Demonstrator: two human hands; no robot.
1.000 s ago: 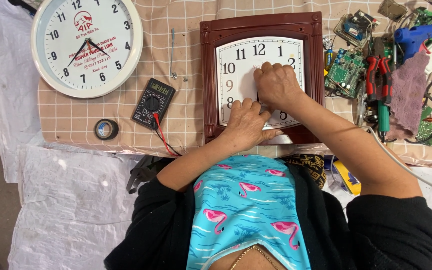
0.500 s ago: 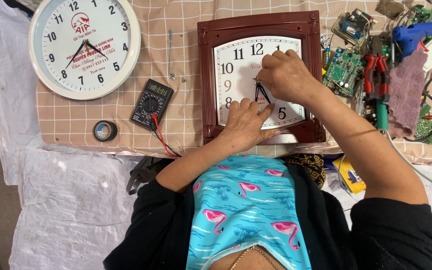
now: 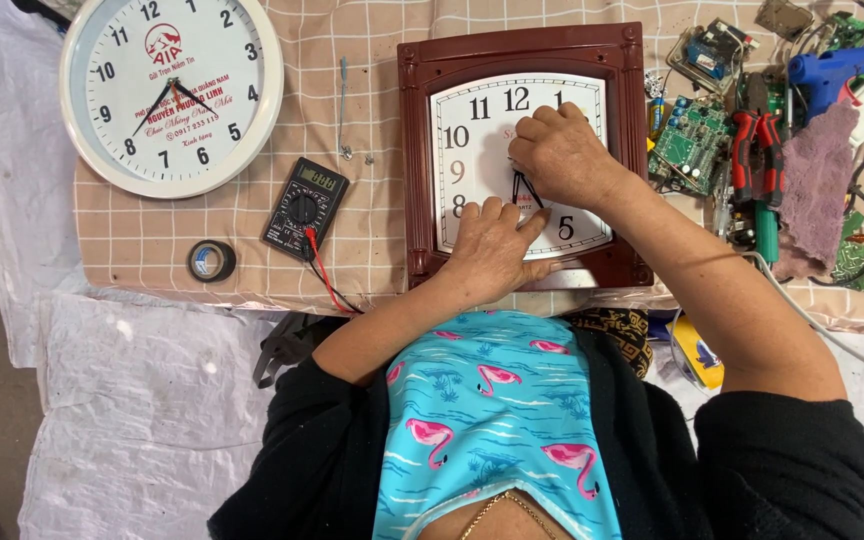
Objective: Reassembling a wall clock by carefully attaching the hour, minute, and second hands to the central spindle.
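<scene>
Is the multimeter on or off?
On: the multimeter display shows lit digits, and its red lead is plugged in. It lies flat on the checked cloth, left of the brown clock.

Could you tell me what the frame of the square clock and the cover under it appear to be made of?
The square clock's frame looks like moulded plastic in glossy reddish brown: light glints along its stepped ridges, though lacquered wood cannot be ruled out. The left hand rests flat on the dial and the right hand pinches at the clock hands. The checked cover looks like soft woven fabric, matte, with slight creases.
</scene>
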